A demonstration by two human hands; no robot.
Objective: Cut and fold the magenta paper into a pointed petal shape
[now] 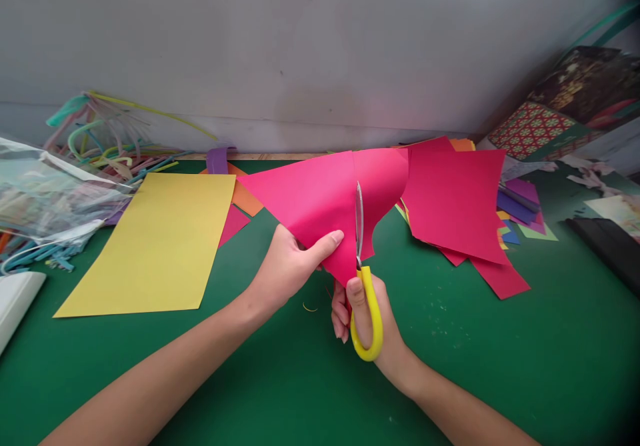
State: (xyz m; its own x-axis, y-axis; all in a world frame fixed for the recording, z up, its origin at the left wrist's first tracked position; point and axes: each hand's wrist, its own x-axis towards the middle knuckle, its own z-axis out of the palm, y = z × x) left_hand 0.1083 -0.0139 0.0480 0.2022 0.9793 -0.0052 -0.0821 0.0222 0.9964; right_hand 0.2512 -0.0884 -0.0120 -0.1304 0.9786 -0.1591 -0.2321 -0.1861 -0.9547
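Note:
My left hand (295, 259) pinches a bright pink sheet of paper (310, 193) near its lower edge, thumb on top. The sheet is held up off the table, and its right part curls over. Wrapped in the handles of yellow-handled scissors (371, 319) is my right hand (385, 326), with the thumb through the near loop. One metal blade lies over the face of the pink paper, pointing away from me. The other blade is hidden behind the sheet. A cut edge runs down to the right of the blade.
Yellow paper (155, 239) lies on the green table (280, 393) at left. Pink sheets (455, 199) are piled at right. Pipe cleaners (120, 153) and a clear plastic bag (45, 193) sit far left. A black object (607, 249) and a patterned box (535, 129) stand right.

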